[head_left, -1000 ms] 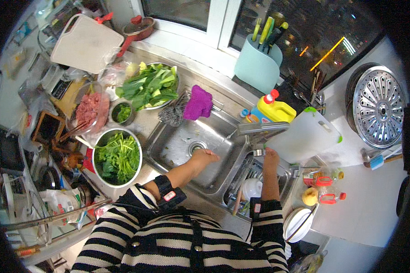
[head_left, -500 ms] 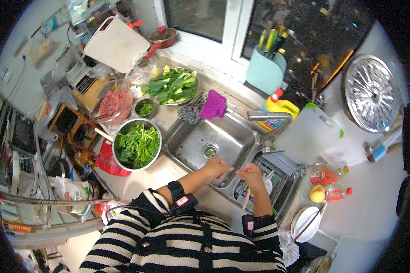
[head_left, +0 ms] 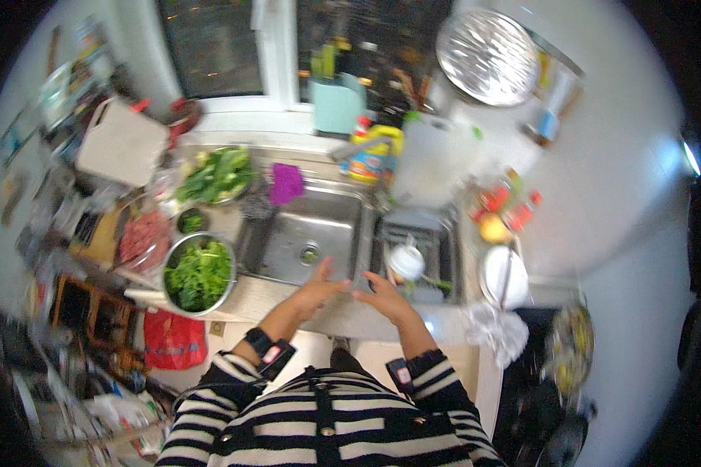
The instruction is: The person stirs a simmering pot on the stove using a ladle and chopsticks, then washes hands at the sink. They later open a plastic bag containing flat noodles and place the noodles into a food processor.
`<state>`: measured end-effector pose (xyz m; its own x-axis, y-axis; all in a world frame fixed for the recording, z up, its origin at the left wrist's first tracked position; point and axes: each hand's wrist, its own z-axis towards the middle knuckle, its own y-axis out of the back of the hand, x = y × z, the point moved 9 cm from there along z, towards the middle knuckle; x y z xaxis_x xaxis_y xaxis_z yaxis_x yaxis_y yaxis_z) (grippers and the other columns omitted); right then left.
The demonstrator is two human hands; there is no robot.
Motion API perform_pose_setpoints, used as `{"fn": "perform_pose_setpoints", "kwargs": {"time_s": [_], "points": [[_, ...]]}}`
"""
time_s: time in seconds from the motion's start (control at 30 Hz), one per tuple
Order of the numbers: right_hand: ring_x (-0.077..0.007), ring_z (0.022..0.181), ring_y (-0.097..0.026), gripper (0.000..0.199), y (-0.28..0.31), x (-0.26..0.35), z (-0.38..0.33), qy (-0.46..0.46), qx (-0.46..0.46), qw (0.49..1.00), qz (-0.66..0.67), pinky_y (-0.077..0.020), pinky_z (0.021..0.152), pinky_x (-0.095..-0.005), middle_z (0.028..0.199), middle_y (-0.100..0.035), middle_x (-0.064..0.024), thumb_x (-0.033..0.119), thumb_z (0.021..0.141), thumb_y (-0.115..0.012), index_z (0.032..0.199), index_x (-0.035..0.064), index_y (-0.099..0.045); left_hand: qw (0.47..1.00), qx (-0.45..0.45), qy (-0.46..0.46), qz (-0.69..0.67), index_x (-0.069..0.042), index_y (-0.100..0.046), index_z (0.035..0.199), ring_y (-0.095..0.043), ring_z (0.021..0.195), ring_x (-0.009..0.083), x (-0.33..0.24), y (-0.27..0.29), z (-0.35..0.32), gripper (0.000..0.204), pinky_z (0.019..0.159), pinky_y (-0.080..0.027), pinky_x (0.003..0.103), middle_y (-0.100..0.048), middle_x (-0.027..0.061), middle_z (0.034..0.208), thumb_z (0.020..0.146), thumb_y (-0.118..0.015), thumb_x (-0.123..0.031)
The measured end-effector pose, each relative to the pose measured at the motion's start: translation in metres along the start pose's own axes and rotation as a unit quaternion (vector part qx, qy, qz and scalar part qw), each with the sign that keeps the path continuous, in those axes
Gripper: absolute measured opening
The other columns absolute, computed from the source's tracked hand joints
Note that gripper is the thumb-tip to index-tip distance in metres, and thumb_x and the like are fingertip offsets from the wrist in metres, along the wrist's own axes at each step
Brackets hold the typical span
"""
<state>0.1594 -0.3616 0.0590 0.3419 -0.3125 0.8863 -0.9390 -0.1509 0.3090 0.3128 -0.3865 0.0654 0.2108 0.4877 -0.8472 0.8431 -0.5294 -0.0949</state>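
Observation:
Both hands hover over the near rim of the steel sink, close together and slightly blurred. My left hand has its fingers spread and holds nothing that I can see. Just beside it, my right hand is also empty, thumb and fingers apart. Behind them lies the sink's main basin, with bits of green at its drain. Its smaller right basin contains a dark rack and a white rounded dish. To the left, a metal bowl full of leafy greens sits on the counter.
Raw minced meat, a small bowl of chopped greens and more leafy vegetables stand at left. A purple cloth hangs at the sink's back edge. White plates and red-capped bottles are at right; a wok sits beyond.
The view has swung right, bringing the wok side into sight. My fingers, earlier drawn together over the sink's near edge, have spread apart.

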Motion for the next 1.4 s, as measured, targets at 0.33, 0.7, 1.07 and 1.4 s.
{"fn": "perform_pose_setpoints", "kwargs": {"time_s": [0.33,0.7,1.07,1.4], "points": [[-0.0186,0.098,-0.06,0.046,0.017,-0.07,-0.18,-0.023,-0.232,0.956,0.178,-0.0473,0.085,-0.03,0.105,-0.064,-0.0136,0.026,0.081,-0.072,0.113,-0.0044,-0.058,0.99,0.02,-0.005,-0.14,-0.007,-0.03,0.14,-0.041,0.123,0.0258,0.041,-0.037,-0.038,0.069,0.096,-0.037,0.049,-0.042,0.0113,0.136,0.083,-0.064,-0.024],[-0.0182,0.092,-0.06,0.033,0.07,-0.126,-0.478,-0.05,-0.486,0.841,0.234,-0.0466,0.083,-0.0296,0.099,-0.066,-0.011,0.026,0.085,-0.066,0.103,-0.0024,-0.062,0.952,0.303,0.033,-0.041,-0.005,-0.049,0.123,-0.055,0.109,0.0234,0.067,-0.302,-0.142,0.044,0.092,-0.044,0.043,-0.057,0.0096,0.119,0.084,-0.064,-0.019],[-0.008,0.083,-0.058,0.021,0.026,-0.147,-0.834,-0.004,-0.699,0.695,0.169,-0.0457,0.068,-0.0222,0.091,-0.064,-0.0018,0.023,0.089,-0.062,0.099,0.0051,-0.062,0.829,0.545,0.126,0.023,-0.002,-0.054,0.118,-0.058,0.107,0.0265,0.188,-0.569,-0.377,0.036,0.087,-0.048,0.04,-0.06,0.0147,0.117,0.086,-0.06,-0.018],[-0.0131,0.076,-0.058,0.039,-0.029,-0.094,-1.074,0.149,-0.916,0.269,0.257,-0.0462,0.051,-0.0244,0.091,-0.064,-0.0063,0.038,0.088,-0.062,0.11,0.0059,-0.055,0.672,0.735,0.076,0.053,-0.001,-0.055,0.119,-0.062,0.099,0.0208,0.177,-0.705,-0.598,0.037,0.083,-0.05,0.035,-0.062,0.0112,0.112,0.087,-0.061,-0.017]]}}
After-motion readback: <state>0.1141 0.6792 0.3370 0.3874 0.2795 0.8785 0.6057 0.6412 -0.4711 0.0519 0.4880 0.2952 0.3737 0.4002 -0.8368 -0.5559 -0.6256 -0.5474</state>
